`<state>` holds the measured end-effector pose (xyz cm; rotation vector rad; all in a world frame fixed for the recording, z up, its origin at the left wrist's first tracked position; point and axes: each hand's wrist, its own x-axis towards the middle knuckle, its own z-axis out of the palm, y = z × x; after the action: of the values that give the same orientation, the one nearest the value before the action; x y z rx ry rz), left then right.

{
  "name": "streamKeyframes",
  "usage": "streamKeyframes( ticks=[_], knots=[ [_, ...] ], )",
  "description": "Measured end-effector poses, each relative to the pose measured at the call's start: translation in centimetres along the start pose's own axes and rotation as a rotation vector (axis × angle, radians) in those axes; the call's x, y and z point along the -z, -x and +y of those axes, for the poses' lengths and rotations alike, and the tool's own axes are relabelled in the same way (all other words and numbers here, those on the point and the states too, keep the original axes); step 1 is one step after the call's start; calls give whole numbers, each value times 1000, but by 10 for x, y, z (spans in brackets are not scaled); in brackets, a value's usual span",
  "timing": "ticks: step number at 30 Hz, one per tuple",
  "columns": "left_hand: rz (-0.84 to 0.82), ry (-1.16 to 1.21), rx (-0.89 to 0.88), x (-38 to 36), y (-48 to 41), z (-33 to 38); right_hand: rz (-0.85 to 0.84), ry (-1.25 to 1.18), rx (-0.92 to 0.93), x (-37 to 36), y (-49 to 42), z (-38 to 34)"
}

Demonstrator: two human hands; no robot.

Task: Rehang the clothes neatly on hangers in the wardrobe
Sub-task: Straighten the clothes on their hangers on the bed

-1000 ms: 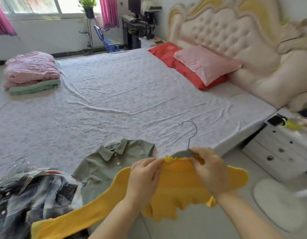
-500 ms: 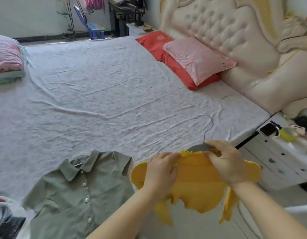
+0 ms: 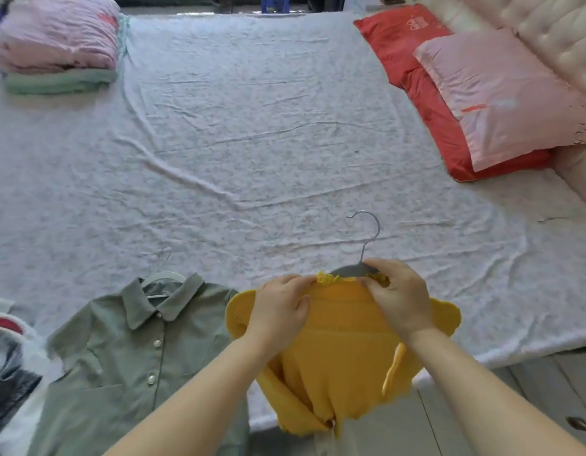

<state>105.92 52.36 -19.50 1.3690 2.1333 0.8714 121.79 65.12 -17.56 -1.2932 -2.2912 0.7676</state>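
Gathered in since a second ago, one sleeve of the yellow ribbed knit top (image 3: 337, 350) no longer trails. The top is held over the white-sheeted bed (image 3: 252, 143) edge on a grey metal-hooked hanger (image 3: 351, 269), pinched at the neckline by the left hand (image 3: 281, 311) and right hand (image 3: 400, 297). It is judged light, limp and stretchy, best gripped at the shoulders.

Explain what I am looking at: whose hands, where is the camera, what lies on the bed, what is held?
No machine here: these are a person's two bare hands, filmed by one wide-angle camera worn on the head, looking down over a bed. The left hand and right hand grip the neckline of a yellow top with a grey hanger in its neck, held over the bed's near edge. Beside it on the bed lies a green shirt on a white hanger. Farther off are a folded pile, and a pink pillow on a red pillow.
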Motion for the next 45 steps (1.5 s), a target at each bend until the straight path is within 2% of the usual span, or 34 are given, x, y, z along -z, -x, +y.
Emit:
streamKeyframes(
  ticks=[3,7,10,13,19,22,29,33,45],
  knots=[
    [16,-6,76,-12,-37,-8,-69,-24,-17,-19,-46,17],
    [-59,-48,143,-28,-82,-32,-140,-40,-34,-55,-97,45],
    [-81,-96,220,-41,-101,-58,-207,30,-74,-92,-128,67],
    [-104,-116,310,-52,-107,-83,-369,155,-131,-128,-151,80],
    [-105,-166,396,-62,-97,-106,-596,219,-97,-157,-127,84],
    [-118,-200,402,-58,-93,-104,-655,256,-68,-153,-104,79],
    [-107,-324,404,-21,-67,-88,-704,300,79,-134,-70,28],
    [-45,-379,429,20,-28,-82,-721,290,200,-129,-52,-19],
    [125,-412,647,140,188,-134,-826,399,565,-180,72,-190]
  ],
)
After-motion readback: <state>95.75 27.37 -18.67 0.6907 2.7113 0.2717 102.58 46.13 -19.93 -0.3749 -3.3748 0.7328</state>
